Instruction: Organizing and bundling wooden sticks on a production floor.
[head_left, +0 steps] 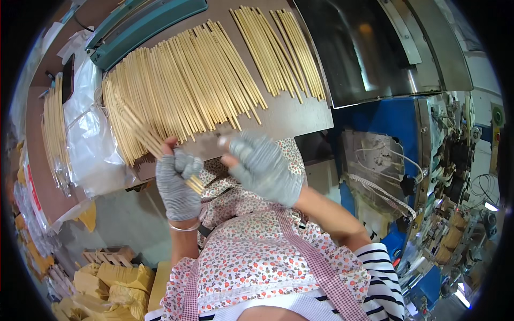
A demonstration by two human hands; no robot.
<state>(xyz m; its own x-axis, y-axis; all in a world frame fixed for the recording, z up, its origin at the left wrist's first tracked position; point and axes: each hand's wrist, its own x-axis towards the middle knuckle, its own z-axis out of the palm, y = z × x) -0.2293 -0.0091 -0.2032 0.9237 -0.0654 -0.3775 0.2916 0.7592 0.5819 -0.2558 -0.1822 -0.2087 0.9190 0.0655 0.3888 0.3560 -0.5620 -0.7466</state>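
My left hand (179, 184), in a grey knitted glove with bare fingertips, is closed around a few bamboo chopsticks (140, 130). They slant up to the left, and their lower ends stick out below the fist. Just right of it, my right hand (265, 168) wears a matching glove. Its thumb and forefinger are apart, with nothing visible between them; it is slightly blurred. Beyond both hands, a wide row of chopsticks (182, 80) lies side by side on the brown table (292, 119). The right hand is close to the row's near ends.
Two smaller groups of chopsticks (267, 51) lie farther right. A teal bar-shaped device (147, 29) stands at the back left. Left are clear plastic bags (93, 150), a phone (68, 78) and bagged chopsticks (53, 125). A metal machine (375, 53) borders the table's right side.
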